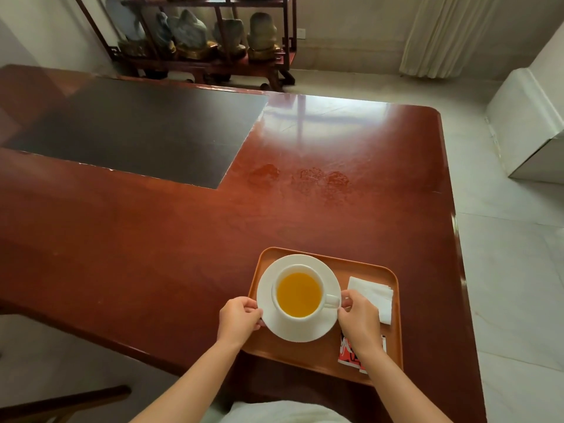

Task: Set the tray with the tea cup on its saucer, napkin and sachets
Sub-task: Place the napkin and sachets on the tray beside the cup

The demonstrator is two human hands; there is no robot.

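A white tea cup (300,312) full of orange-yellow tea stands on a white saucer (305,329), which rests on the left half of a brown tray (305,354) near the table's front edge. My left hand (239,315) grips the saucer's left rim. My right hand (358,319) pinches the saucer's right rim beside the cup's handle. A folded white napkin (374,296) lies on the tray's right side. Red and white sachets (348,354) lie at the tray's near right, partly hidden under my right wrist.
The tray sits on a glossy red-brown wooden table (183,239) with a dark inset panel (146,132) at the back left. A wooden shelf with stones (198,35) stands beyond the table. Pale floor lies to the right, with a white cabinet (534,117).
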